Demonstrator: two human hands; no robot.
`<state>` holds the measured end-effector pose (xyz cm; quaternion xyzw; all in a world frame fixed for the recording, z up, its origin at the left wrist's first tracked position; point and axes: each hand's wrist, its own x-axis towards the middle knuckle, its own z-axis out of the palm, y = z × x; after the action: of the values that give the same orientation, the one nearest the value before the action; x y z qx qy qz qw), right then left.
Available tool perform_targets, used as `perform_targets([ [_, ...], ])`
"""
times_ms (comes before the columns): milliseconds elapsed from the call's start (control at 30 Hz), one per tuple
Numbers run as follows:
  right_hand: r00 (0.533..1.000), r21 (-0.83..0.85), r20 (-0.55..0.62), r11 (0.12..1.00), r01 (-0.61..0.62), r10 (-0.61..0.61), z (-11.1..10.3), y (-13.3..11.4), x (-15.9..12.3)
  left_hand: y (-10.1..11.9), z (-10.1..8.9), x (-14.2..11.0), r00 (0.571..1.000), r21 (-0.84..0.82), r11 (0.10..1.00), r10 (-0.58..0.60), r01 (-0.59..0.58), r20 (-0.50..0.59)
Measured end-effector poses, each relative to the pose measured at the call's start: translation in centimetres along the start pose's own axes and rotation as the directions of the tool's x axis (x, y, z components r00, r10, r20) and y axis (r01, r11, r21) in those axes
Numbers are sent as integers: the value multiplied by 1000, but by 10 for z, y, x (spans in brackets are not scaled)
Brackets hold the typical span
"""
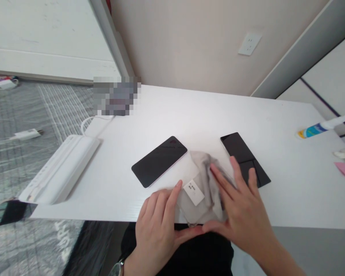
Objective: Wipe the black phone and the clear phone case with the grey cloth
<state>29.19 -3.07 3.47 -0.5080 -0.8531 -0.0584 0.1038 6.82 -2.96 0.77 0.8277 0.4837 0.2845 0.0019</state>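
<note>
A crumpled grey cloth [209, 191] with a white printed label [193, 192] lies at the table's front edge. My left hand [158, 222] rests against its left side, fingers extended and thumb stretched out along the edge. Spread over the cloth's right part are the fingers of my right hand [243, 209], with the two thumb tips close together at the front. A black-faced smartphone [159, 161] lies to the left, behind my left hand. Partly behind my right fingers is a flat dark rectangular slab [237, 147] with a line across it.
At the left edge sits a long white box [60, 168] with a white cable. A blue, yellow and white tube [316, 129] and a pink piece [344, 169] lie at the right. The white table [184, 111] meets a wall with a socket [249, 43].
</note>
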Motion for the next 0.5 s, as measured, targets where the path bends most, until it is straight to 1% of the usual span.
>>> perform_targets([
  [33,996,26,3,996,89,-89,0,-6,0,0,0,0,1000,11,1000,-1,1,5],
  [100,957,79,14,954,289,-291,0,-21,-2,0,0,-1,1000,52,999,-8,7,19],
  [133,936,98,24,933,347,-350,0,-26,-3,-1,0,-1,1000,78,997,-13,11,23],
  [167,933,106,33,930,353,-358,0,-28,-4,-1,-1,0,1000,94,996,-13,11,28],
  [200,946,100,44,944,315,-320,0,-26,-5,-1,-1,0,1000,90,996,-3,0,29],
  [267,984,63,56,984,167,-171,1,-11,-8,0,-1,2,1000,44,999,17,-18,18],
  [300,995,38,45,995,89,-91,1,0,-10,0,-1,2,1000,19,1000,17,-17,7],
  [333,999,12,29,1000,18,-18,1,11,-11,0,0,3,1000,1,1000,12,-12,0],
  [400,996,2,3,996,-86,86,2,27,-13,1,1,4,1000,-5,1000,-4,4,-10],
  [433,992,19,-4,992,-126,126,2,30,-13,1,1,4,1000,0,1000,-7,7,-8],
  [500,986,65,5,984,-166,166,4,24,-11,1,2,4,1000,8,1000,-6,6,-11],
])
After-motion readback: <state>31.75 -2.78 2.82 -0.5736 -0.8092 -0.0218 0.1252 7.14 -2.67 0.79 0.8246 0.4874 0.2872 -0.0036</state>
